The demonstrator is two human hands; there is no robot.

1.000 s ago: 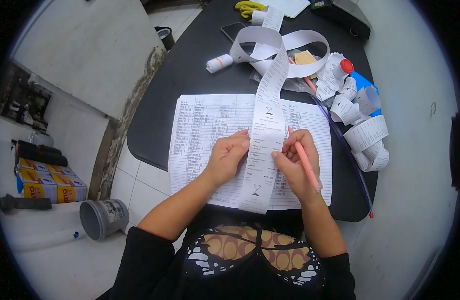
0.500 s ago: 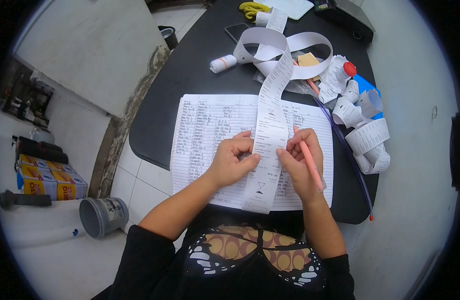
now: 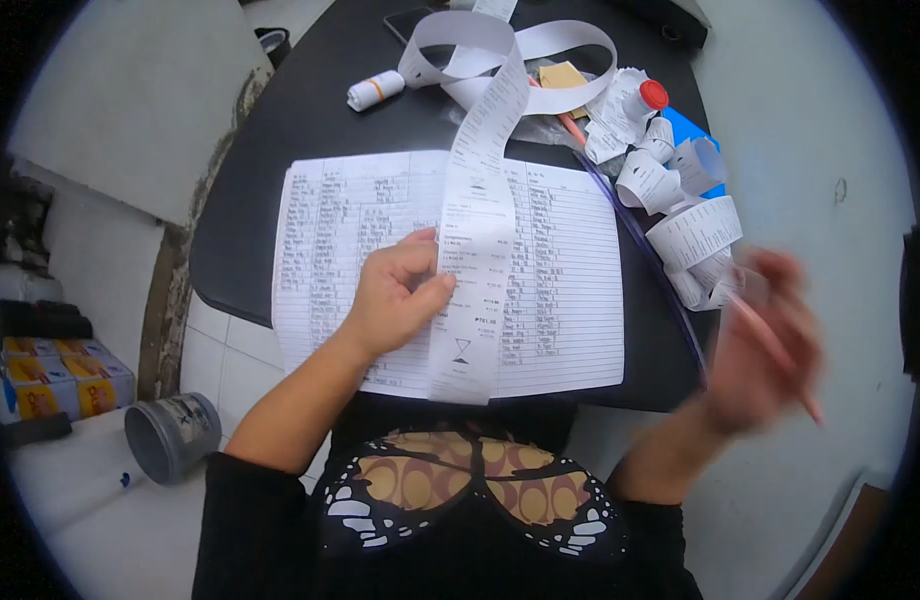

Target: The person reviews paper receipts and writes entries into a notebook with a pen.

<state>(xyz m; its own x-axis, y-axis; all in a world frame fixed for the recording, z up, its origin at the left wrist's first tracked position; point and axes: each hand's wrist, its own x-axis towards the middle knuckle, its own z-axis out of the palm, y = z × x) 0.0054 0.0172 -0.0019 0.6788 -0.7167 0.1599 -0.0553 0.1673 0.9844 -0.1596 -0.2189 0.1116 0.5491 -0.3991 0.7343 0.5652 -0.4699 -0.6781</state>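
Clock positions are read on your open notebook (image 3: 570,310), 12 pointing away from you.

Item: long receipt strip (image 3: 470,290), one. Lies down the notebook's middle from 12 to 6, printed side up, its far part curling in wide loops past the 12 o'clock edge.

Item: your left hand (image 3: 405,295), at the strip's 9 o'clock side. Fingers bent, thumb tip on the strip's left edge; you cannot tell whether the fingertips pinch it from beneath.

Item: your right hand (image 3: 765,345), blurred, clear of the notebook between 3 and 4. Fingers bent around a pink pen (image 3: 775,345), which slants toward 4; exact finger contacts too blurred to tell.

Item: white roll (image 3: 376,91), with an orange band, on the black table (image 3: 255,190) at 11.

Item: phone (image 3: 405,22), partly visible, between 11 and 12.

Item: red-capped container (image 3: 653,95), between 1 and 2, among crumpled receipts (image 3: 612,125).

Item: curled receipts (image 3: 695,235), heaped between 2 and 3.

Item: purple cord (image 3: 635,225), beside the notebook's 3 o'clock edge.

Item: grey bucket (image 3: 165,440), off the table at 8.
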